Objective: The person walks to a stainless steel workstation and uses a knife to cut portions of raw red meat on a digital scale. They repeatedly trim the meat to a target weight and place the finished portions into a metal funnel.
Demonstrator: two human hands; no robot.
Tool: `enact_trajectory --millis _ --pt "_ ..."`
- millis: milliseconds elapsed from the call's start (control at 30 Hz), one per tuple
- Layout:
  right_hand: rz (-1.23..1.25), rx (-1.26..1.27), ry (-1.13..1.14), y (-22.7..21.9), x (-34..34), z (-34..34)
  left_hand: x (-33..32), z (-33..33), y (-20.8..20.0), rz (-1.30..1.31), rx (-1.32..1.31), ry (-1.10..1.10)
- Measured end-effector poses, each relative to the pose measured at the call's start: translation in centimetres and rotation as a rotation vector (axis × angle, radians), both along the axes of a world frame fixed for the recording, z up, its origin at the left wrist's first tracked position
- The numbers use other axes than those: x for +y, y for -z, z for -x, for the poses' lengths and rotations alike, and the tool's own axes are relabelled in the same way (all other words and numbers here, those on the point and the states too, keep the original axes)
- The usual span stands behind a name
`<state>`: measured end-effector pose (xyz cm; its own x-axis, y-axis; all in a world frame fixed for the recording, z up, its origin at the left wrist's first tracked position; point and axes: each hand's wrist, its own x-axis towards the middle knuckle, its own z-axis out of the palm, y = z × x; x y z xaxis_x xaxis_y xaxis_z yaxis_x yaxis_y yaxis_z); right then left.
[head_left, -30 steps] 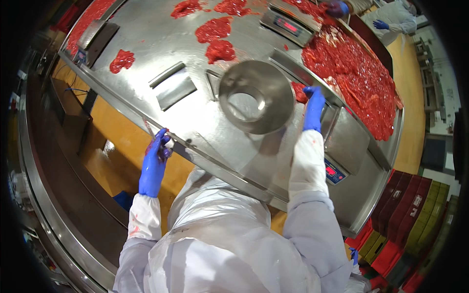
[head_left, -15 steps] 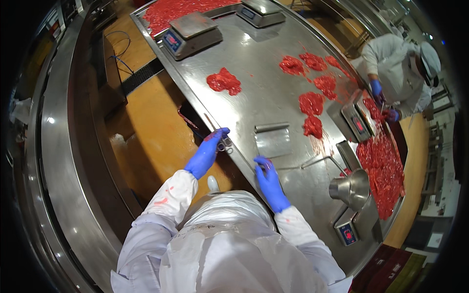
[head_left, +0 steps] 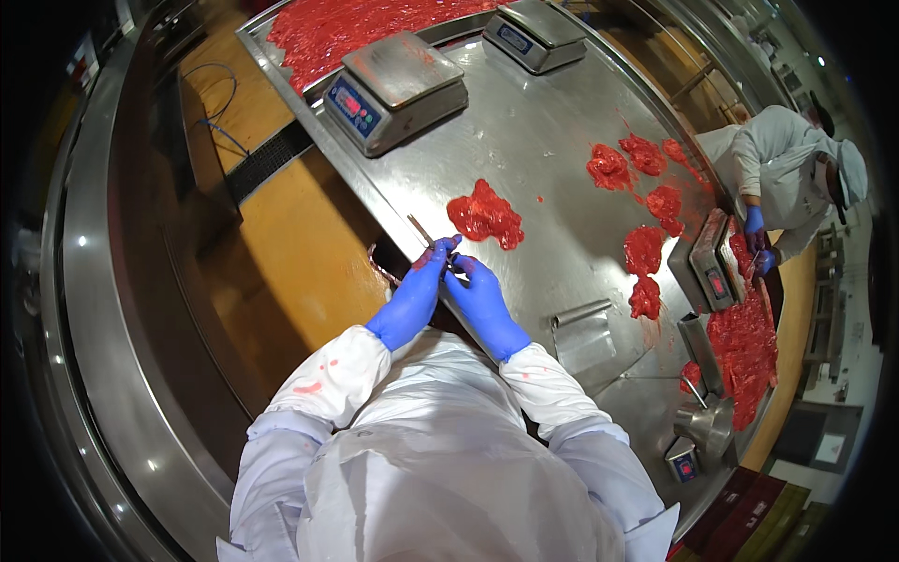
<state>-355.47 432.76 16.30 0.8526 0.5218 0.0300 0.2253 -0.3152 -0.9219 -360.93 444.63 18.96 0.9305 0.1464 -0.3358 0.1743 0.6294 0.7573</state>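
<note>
My left hand (head_left: 419, 288), in a blue glove smeared with red, is closed on a pair of scissors (head_left: 418, 228) whose narrow metal part points away from me over the table edge. Against it, my right hand (head_left: 482, 302) has its fingers bent together at the handle end; the gloves largely hide the handles. Just beyond the hands, a lump of wet red meat (head_left: 485, 215) lies on the steel table (head_left: 543, 140).
Two scales stand at the far end, the nearer scale (head_left: 398, 94) beside a red meat mass (head_left: 346, 33). Right are several meat lumps (head_left: 643, 251), a metal plate (head_left: 582, 337), a steel funnel (head_left: 704, 426) and another scale (head_left: 707, 262), where a co-worker (head_left: 782, 173) bends over meat.
My right hand has moved left from near the metal plate to join my left hand at the scissors. The view has shifted, bringing the single meat lump closer to my hands.
</note>
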Motion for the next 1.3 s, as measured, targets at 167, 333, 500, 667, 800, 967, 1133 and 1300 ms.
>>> enact_trajectory --millis 167,333,500,667,800,967,1133,1300 --pt "-0.029 0.245 0.06 -0.1 7.9 -5.1 10.8 -3.4 -4.4 -0.361 0.146 0.324" --pt "-0.512 0.566 0.273 2.0 11.3 -11.8 22.5 -5.6 -4.3 -0.599 0.142 0.073" --pt "-0.535 0.536 0.583 1.7 10.7 -15.5 34.2 -9.3 -1.3 -0.57 0.161 -0.095" --pt "-0.447 0.522 0.833 1.9 12.0 -12.5 42.4 -16.4 0.1 -0.55 0.094 -0.162" --pt "-0.42 0.5 1.014 4.7 14.1 -8.0 47.4 -22.2 -0.7 -0.621 0.018 -0.034" --pt "-0.286 0.484 1.139 7.8 16.2 -3.6 51.1 -27.4 -2.0 -0.612 -0.073 0.09" --pt "0.097 0.429 1.134 4.4 19.0 -3.2 53.0 -31.5 0.6 -0.539 -0.062 0.172" --pt "0.01 0.347 1.212 4.5 19.6 -2.8 50.2 -35.6 -0.4 -0.624 -0.226 0.241"
